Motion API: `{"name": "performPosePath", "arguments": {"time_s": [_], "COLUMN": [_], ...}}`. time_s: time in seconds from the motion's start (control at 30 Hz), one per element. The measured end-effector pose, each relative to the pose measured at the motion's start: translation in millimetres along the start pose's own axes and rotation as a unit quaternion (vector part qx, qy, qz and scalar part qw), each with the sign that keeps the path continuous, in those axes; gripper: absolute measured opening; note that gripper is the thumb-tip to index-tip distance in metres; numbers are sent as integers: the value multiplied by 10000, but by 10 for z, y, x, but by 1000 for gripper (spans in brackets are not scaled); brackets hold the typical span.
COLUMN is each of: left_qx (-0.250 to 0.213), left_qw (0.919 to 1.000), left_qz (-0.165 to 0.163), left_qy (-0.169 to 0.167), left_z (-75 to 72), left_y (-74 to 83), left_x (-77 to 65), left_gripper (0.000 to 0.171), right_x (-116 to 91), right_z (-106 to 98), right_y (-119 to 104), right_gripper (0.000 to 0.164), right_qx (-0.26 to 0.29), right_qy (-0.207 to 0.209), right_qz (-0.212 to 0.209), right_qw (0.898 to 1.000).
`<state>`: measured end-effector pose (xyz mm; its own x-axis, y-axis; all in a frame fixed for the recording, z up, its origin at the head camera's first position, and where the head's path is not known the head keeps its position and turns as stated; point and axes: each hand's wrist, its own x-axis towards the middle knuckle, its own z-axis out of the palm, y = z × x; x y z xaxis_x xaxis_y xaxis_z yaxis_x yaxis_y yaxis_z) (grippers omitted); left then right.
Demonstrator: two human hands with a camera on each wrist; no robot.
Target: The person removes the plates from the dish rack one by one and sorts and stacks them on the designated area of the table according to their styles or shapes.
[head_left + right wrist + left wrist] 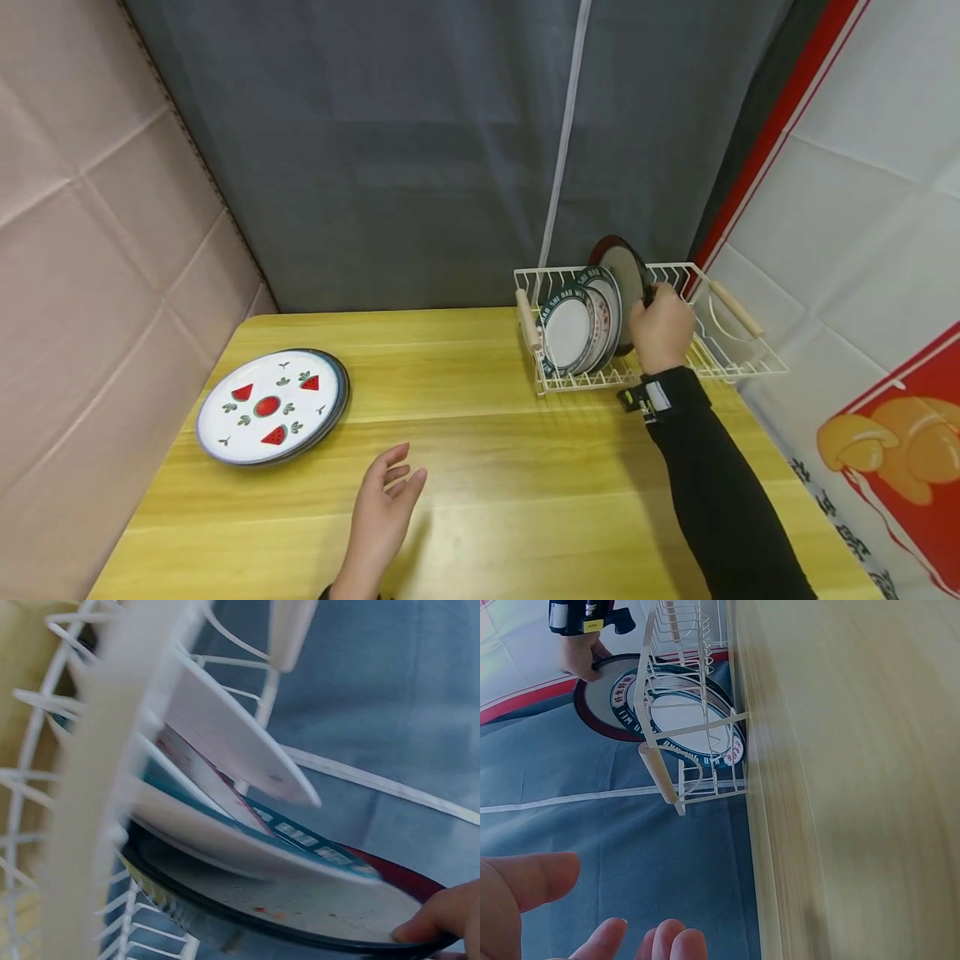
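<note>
My right hand [663, 327] reaches into the white wire dish rack [585, 383] and pinches the edge of a dark-rimmed plate [627, 275] with a pale face. In the right wrist view the thumb [431, 919] presses on that plate's face by its rim. Several smaller plates stand on edge to its left, the front one a green-rimmed plate [567, 329] with lettering. My left hand [380, 510] hovers over the table's front part, fingers loosely bent and holding nothing. In the left wrist view, thumb and fingers [679, 946] are spread apart.
A stack of plates lies flat at the table's left, topped by a white plate [255, 433] with watermelon designs. The rack has wooden handles [735, 308] at both ends. A grey curtain [375, 167] hangs behind the wooden table [480, 467], and tiled-pattern sheets flank both sides.
</note>
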<state>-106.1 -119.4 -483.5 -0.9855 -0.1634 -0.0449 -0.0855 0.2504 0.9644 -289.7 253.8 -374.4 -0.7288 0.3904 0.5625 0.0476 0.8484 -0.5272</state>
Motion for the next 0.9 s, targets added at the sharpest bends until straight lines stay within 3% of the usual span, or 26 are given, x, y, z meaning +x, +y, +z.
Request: {"name": "performPosePath", "arguments": {"time_s": [0.43,0.73,0.9], "left_qx": [-6,-57,-55], "left_qw": [10000,10000,9999], "left_qz": [-30,-4,-44], "left_qy": [-39,-36,-76], "left_z": [-16,-24,-16], "left_y": [-6,10,26], "left_x": [14,39,89], "left_gripper": [51,50,51], "right_x": [22,-222,-429], "right_z": [-558,-971,-1164], "right_y": [-11,-100,-162], "right_gripper": [29,28,27], "right_qx": [432,617,1065], "right_qy": [1057,1812,1985], "right_qz": [263,406,515], "right_qw": [9931,9807,9729]}}
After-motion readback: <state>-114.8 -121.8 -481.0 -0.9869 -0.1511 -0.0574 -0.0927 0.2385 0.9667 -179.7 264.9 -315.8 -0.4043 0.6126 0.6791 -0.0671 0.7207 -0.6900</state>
